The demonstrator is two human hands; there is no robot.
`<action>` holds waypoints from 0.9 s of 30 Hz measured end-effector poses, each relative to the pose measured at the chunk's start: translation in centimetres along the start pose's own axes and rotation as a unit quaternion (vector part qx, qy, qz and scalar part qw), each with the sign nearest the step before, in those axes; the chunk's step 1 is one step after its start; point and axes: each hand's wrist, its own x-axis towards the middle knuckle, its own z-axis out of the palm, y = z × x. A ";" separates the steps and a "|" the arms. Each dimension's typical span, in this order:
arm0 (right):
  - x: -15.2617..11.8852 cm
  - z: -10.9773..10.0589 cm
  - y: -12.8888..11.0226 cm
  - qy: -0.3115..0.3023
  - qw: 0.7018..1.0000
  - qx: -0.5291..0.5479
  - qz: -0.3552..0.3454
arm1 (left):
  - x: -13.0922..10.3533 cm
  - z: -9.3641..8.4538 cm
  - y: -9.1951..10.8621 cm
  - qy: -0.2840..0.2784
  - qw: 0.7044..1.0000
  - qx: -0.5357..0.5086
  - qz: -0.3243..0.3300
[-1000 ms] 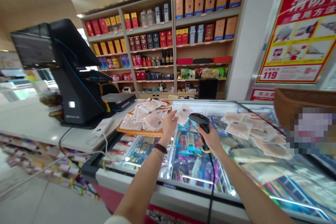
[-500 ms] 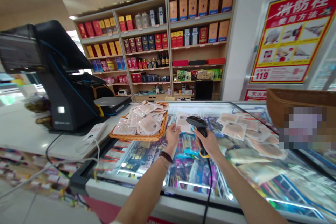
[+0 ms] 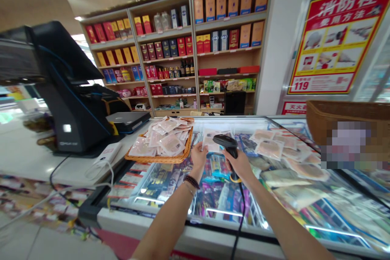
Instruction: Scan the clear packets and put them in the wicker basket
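My left hand (image 3: 198, 157), with a dark beaded bracelet at the wrist, pinches the left edge of a flat clear packet (image 3: 212, 140) above the glass freezer top. A black corded scanner (image 3: 227, 142) is in the grip of my right hand (image 3: 239, 164), its head over the packet's right part. Left of my left hand is an orange wicker basket (image 3: 188, 148) heaped with similar pale packets (image 3: 170, 144). More packets (image 3: 269, 148) lie on the glass to the right of the scanner.
A black terminal (image 3: 74, 105), a flat black device (image 3: 129, 121) and a white cabled device (image 3: 109, 153) stand on the left counter (image 3: 36, 162). The scanner's cord (image 3: 242, 211) hangs over the freezer's front edge. A brown basket (image 3: 317, 124) is at right; shelves (image 3: 166, 59) stand behind.
The camera view has shifted slightly, moving the whole scene a little to the left. Both hands keep the same hold on the packet and scanner.
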 end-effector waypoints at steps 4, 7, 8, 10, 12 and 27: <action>0.2 -0.8 -0.3 0.019 0.999 0.018 0.023 | -0.1 0.2 0.8 0.000 1.000 -0.011 -0.011; 0.4 -3.2 -1.0 0.038 0.999 0.017 0.028 | 0.2 0.8 1.3 0.018 0.999 -0.031 -0.041; 0.5 -4.3 -1.2 0.048 0.998 0.012 0.024 | 0.3 1.1 1.4 0.022 0.998 -0.040 -0.052; 0.6 -7.0 -1.5 0.076 0.997 -0.008 0.019 | 0.7 2.3 1.5 0.014 0.995 -0.065 -0.072; 0.5 -10.0 -1.6 0.108 0.993 -0.034 0.025 | 1.1 4.2 1.5 -0.008 0.992 -0.094 -0.087; -5.1 -27.1 0.3 0.315 0.940 -0.128 0.028 | -3.9 24.2 2.9 -0.259 0.958 -0.067 -0.104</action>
